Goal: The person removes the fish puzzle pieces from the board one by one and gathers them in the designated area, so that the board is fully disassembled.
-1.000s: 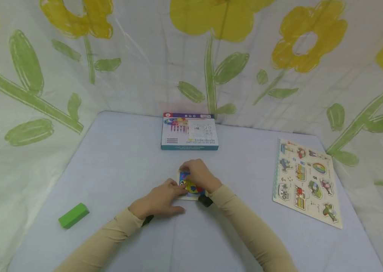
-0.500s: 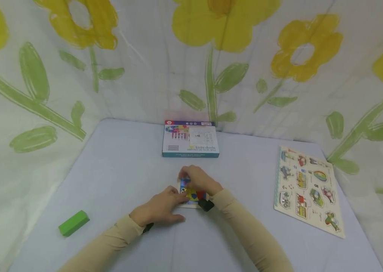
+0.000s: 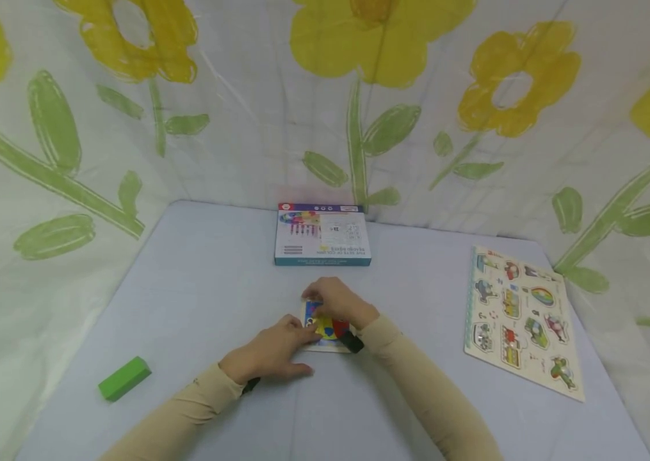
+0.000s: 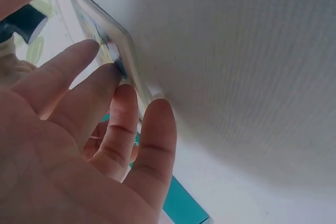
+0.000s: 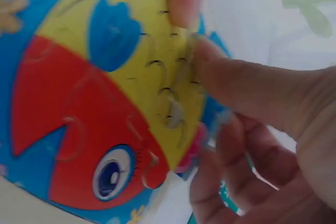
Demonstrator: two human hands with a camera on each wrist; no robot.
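Note:
A small fish jigsaw puzzle (image 3: pixel 327 328) in red, yellow and blue lies on the table in a pale frame. In the right wrist view the fish's red head (image 5: pixel 79 124) and yellow scaly body (image 5: pixel 152 72) fill the left part. My right hand (image 3: pixel 339 302) holds the far edge, its thumb (image 5: pixel 231 74) on the yellow body and its other fingers curled at the edge. From the near left, my left hand (image 3: pixel 274 349) rests outstretched fingers on the puzzle; in the left wrist view those fingers (image 4: pixel 152 150) lie along the frame's edge.
Behind the hands lies a flat cardboard box (image 3: pixel 322 237) with a teal side. A wooden puzzle board of vehicles (image 3: pixel 520 320) lies at the right. Far left is a green block (image 3: pixel 125 379). A flowered curtain (image 3: pixel 244 115) backs the table (image 3: pixel 215 269).
The head view has tilted slightly, so everything sits a little lower than a second ago. Both hands stay at the puzzle, with only slight finger movement visible.

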